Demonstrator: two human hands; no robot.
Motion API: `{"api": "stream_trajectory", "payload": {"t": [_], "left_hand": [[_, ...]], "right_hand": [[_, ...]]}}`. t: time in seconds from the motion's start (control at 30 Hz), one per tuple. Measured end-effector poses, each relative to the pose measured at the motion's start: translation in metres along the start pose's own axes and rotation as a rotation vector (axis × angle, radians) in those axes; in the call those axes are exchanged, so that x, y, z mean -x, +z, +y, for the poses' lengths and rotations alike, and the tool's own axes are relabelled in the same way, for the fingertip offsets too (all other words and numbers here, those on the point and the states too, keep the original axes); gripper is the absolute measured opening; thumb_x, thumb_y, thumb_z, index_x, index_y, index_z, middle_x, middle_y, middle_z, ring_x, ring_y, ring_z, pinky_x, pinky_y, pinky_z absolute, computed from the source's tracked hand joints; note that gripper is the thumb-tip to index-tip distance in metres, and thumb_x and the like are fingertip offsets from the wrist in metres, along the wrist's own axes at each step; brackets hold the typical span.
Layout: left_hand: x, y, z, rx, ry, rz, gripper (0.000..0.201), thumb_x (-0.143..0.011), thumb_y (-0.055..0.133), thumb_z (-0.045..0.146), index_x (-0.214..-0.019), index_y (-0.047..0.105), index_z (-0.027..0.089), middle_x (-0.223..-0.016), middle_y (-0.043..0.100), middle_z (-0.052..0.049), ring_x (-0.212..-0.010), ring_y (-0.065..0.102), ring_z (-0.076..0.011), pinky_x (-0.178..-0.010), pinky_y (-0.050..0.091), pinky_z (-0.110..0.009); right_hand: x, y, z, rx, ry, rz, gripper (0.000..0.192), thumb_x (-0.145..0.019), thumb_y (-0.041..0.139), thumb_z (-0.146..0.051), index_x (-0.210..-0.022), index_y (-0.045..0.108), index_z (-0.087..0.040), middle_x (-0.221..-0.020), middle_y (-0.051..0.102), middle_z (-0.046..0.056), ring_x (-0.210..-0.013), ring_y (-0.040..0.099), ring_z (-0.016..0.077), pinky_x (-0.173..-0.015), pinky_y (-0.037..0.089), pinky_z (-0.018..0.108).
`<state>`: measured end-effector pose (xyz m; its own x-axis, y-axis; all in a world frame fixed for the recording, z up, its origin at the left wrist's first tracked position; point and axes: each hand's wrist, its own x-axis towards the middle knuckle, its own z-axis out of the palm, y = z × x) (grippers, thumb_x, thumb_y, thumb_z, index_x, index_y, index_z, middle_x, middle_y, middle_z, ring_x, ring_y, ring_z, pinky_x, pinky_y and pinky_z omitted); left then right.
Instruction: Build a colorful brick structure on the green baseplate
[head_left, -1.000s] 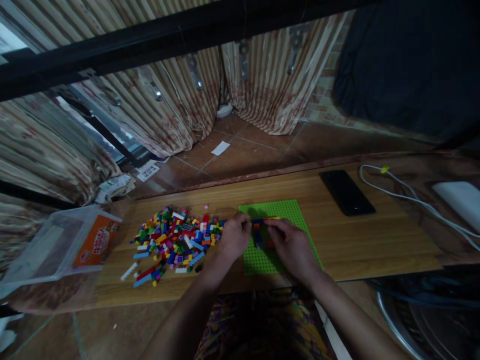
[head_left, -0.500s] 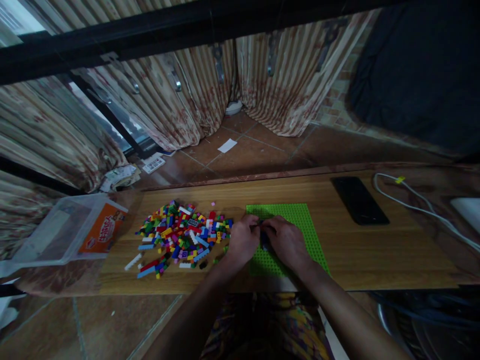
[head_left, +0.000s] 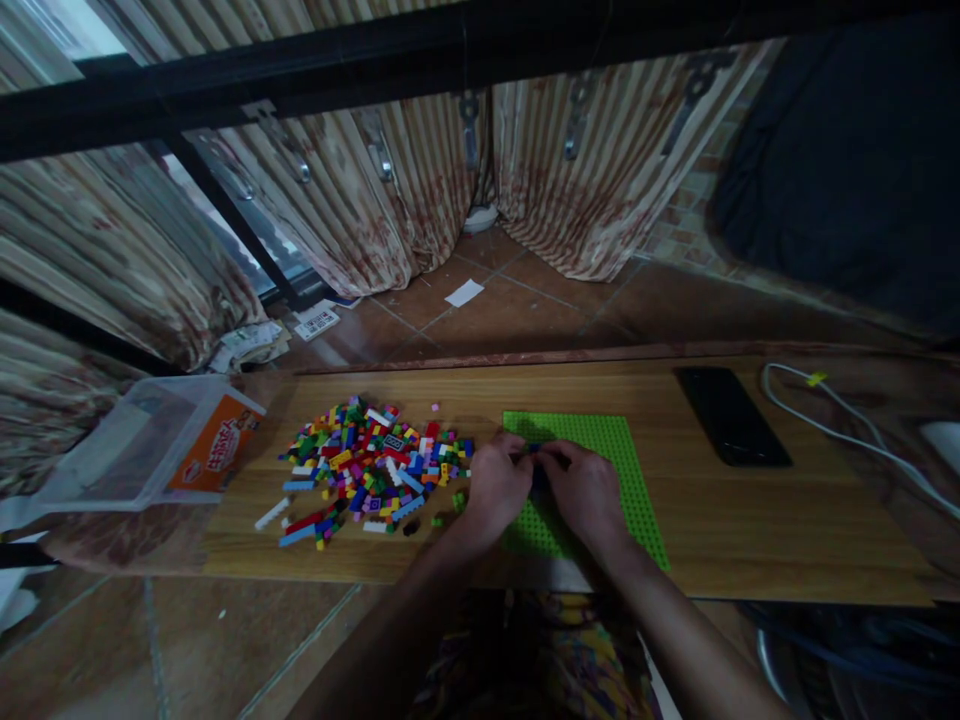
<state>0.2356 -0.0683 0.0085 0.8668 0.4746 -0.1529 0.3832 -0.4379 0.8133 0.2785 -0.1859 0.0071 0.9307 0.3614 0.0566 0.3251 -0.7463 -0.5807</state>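
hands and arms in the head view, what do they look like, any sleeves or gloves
Both are bare: the left hand and right hand wear no gloves, and no rings or watch show in the dim light. The forearms are uncovered to the frame's lower edge, with no sleeves visible.

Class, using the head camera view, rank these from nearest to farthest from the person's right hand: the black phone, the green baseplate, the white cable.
1. Green baseplate: directly under the right hand.
2. Black phone: to the right, lying flat on the wooden table.
3. White cable: farther right, beyond the phone.

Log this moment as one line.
left hand + right hand: together over green baseplate, pressing small bricks | loose brick pile: left
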Motion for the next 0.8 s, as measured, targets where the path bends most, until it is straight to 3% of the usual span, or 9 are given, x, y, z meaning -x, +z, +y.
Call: {"api": "stream_trajectory", "payload": {"t": [0.3,0.47,0.8], "left_hand": [[-0.002,-0.005,0.004,-0.175,0.012,-0.045,0.015,-0.075,0.056,0.014,-0.081,0.069,0.019,-0.079,0.072,-0.002,-0.077,0.065,-0.0168,-0.071,0.049,-0.027],[0.001,-0.008,0.007,-0.212,0.036,-0.082,0.018,-0.078,0.053,0.017,-0.076,0.070,0.020,-0.073,0.070,-0.001,-0.070,0.062,-0.0155,-0.065,0.045,-0.025],[0.004,-0.009,0.013,-0.273,0.004,-0.098,0.024,-0.082,0.050,0.022,-0.077,0.072,0.020,-0.069,0.069,-0.002,-0.063,0.060,-0.0147,-0.060,0.041,-0.024]], "right_hand": [[-0.005,-0.003,-0.005,0.093,-0.001,-0.066,0.023,-0.087,0.051,-0.029,-0.083,0.073,-0.023,-0.076,0.072,0.006,-0.066,0.064,0.0198,-0.061,0.041,0.030],[-0.005,-0.005,-0.003,0.068,-0.043,-0.083,0.023,-0.088,0.050,-0.028,-0.083,0.072,-0.023,-0.080,0.073,0.005,-0.072,0.065,0.0195,-0.064,0.041,0.029],[0.006,-0.003,-0.006,-0.004,0.019,-0.019,0.024,-0.088,0.049,-0.027,-0.091,0.072,-0.020,-0.089,0.074,0.007,-0.075,0.066,0.0219,-0.069,0.044,0.031]]}}
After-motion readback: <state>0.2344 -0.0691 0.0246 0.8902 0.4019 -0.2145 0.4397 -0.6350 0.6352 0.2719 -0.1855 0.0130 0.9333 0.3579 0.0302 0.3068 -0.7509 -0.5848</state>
